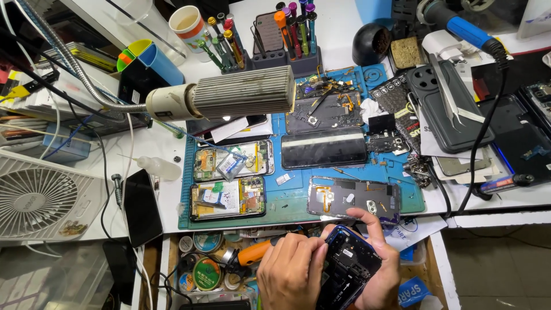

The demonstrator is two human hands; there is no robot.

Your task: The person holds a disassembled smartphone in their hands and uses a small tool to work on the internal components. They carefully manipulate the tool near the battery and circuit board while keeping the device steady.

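Low in the head view, my right hand (379,270) cradles an opened blue-framed phone (347,270) from the right and underneath, its dark insides facing up. My left hand (290,272) rests on the phone's left edge with fingers curled; an orange-handled screwdriver (255,251) pokes out just left of it, and whether the hand holds it I cannot tell. Both hands hover over an open drawer (201,270) below the table's front edge.
On the blue work mat (287,201) lie two opened phones (228,198), a dark screen (324,148) and a grey back cover (353,198). A lamp head (229,99) hangs above. A white fan (40,198) sits left, a screwdriver rack (275,40) behind, a soldering iron (465,28) right.
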